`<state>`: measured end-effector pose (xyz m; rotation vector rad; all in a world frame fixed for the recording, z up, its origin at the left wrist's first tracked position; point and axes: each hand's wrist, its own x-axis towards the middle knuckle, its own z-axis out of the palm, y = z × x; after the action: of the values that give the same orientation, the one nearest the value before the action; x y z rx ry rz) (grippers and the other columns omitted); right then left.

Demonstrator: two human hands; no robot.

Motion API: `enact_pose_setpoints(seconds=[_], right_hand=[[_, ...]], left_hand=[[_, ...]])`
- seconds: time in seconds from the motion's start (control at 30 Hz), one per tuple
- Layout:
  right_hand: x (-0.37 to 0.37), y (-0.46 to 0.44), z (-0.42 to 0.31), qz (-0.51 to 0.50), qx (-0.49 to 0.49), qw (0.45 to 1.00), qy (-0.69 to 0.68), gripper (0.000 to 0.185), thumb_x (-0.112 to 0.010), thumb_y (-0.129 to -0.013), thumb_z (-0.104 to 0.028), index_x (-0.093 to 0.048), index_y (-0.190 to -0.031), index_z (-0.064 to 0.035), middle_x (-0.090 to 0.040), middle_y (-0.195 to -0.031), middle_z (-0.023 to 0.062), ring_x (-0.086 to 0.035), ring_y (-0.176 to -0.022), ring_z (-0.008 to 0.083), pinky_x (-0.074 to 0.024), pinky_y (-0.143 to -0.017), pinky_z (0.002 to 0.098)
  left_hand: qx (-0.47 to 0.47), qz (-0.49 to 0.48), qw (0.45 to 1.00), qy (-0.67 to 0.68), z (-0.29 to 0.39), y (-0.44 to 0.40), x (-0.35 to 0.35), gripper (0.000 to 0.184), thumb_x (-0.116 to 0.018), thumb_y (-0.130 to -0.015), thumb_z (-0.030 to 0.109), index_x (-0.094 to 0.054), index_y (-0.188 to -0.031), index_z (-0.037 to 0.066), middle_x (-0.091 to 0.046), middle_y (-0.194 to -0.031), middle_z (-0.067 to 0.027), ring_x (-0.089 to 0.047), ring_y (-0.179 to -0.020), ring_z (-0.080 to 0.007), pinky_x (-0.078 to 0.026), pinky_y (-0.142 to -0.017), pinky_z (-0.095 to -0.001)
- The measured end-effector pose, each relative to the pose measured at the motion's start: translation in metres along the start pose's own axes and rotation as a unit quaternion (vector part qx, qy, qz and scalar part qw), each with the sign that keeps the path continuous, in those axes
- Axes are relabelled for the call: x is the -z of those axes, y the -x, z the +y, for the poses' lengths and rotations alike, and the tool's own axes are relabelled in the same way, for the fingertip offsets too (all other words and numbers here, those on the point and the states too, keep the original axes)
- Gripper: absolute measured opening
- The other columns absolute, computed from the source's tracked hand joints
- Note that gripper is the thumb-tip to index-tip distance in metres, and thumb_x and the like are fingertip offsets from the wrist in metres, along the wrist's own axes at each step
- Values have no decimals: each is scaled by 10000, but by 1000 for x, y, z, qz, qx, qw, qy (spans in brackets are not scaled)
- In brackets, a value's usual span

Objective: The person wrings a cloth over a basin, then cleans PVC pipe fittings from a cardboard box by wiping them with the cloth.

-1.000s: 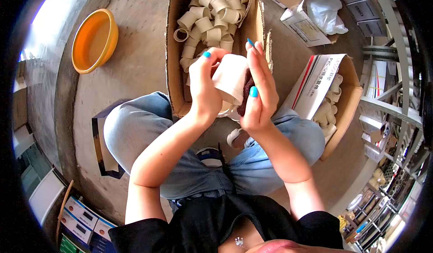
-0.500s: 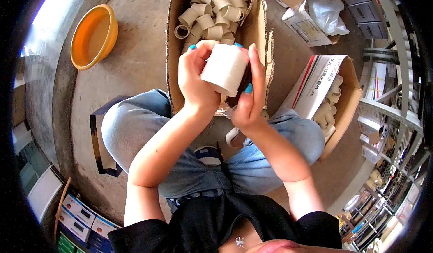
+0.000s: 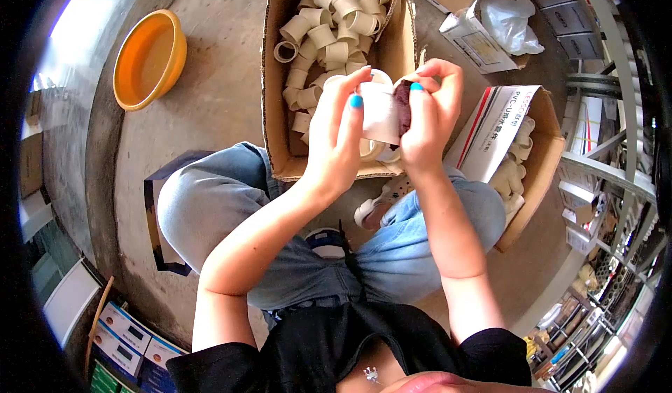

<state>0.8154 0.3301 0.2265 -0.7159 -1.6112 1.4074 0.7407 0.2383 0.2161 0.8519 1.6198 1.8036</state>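
Observation:
My left hand [image 3: 329, 141] is closed on a white PVC pipe fitting [image 3: 379, 115], its fingers along the fitting's left side. From the right, my right hand [image 3: 430, 120] pinches a dark reddish-brown cloth [image 3: 402, 106] against the fitting's right end. Both hands are above the near part of an open cardboard box [image 3: 269, 106]. Inside that box lies a pile of cream pipe fittings [image 3: 322, 36], some of them partly hidden by my hands.
An orange basin [image 3: 151, 60] stands on the floor at left. On the right is another carton [image 3: 497, 123] with more fittings, and behind it a box with a plastic bag [image 3: 505, 22]. Metal shelving [image 3: 609, 169] lines the right side. My bent knees flank the near box.
The fitting has turned and shifted to the right. My right hand has moved up and right, and the cloth shows more clearly. My left fingers now lie along the fitting's side.

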Motion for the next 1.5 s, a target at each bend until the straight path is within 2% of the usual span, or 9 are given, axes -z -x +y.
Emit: enact_pose_setpoints(seconds=[0.23,0.43,0.63,0.8,0.97,1.17,1.3,1.37,1.5], right_hand=[[-2,5,-27,-86,93,972,201,171,-457,-726,-34,-429,-893,-17,-541,-724,133,-564,-597,257,-465,-568,356],[-10,9,-23,-33,241,933,263,280,-479,-753,-73,-480,-1016,24,-493,-993,200,-502,-933,328,-405,-830,403],[-7,22,2,-77,232,957,157,481,-326,-847,-211,-393,-1242,53,-401,-1268,234,-391,-1179,371,-282,-998,433],[-9,23,11,-109,294,933,179,504,-317,-825,-191,-384,-1280,14,-361,-1320,222,-323,-1240,393,-220,-1033,471],[-8,10,-9,-130,320,900,267,452,-378,-801,-162,-477,-1220,-24,-435,-1264,202,-371,-1203,401,-282,-1002,462],[-10,6,-25,-183,247,902,304,414,-413,-737,-86,-562,-1116,-12,-582,-1091,140,-498,-1091,342,-349,-964,430],[-7,13,-18,-145,322,882,311,454,-424,-753,-180,-513,-1167,-18,-532,-1144,140,-468,-1091,350,-310,-979,450],[-7,20,-8,-139,305,900,278,461,-411,-763,-189,-501,-1178,-11,-508,-1180,145,-446,-1115,350,-307,-977,451],[-8,25,1,-80,300,919,242,440,-422,-781,-174,-482,-1175,11,-481,-1115,189,-475,-998,332,-373,-870,423]], left_hand=[[-209,-59,966,-139,-8,-3,3,399,-448,-796,231,-473,-1094,-32,-482,-1065,-229,-486,-983,-368,-392,-857,-409],[-50,61,997,4,4,-7,-6,334,-382,-896,242,-581,-898,-25,-600,-753,-128,-574,-693,-190,-441,-668,-277],[139,103,954,246,1,-15,3,482,-346,-873,439,-559,-920,9,-591,-864,-122,-566,-810,-195,-443,-765,-304],[165,95,903,385,18,-20,1,459,-338,-898,341,-583,-884,-47,-611,-847,-125,-580,-780,-167,-449,-722,-275],[51,48,997,39,-4,-11,3,317,-414,-882,215,-602,-877,-41,-604,-783,-71,-528,-709,-122,-426,-661,-253],[74,31,991,105,-7,-2,-4,245,-430,-890,167,-557,-794,-20,-542,-662,-35,-478,-633,-73,-399,-549,-225],[38,73,997,14,-5,-14,7,315,-423,-877,245,-576,-815,-23,-594,-732,-87,-551,-678,-148,-439,-660,-279],[235,140,871,408,4,-22,8,351,-400,-880,265,-580,-868,-37,-608,-806,-107,-574,-759,-201,-445,-737,-310],[252,11,854,456,9,-23,4,512,-314,-893,409,-547,-1030,-26,-573,-1073,-154,-544,-966,-245,-391,-904,-357]])
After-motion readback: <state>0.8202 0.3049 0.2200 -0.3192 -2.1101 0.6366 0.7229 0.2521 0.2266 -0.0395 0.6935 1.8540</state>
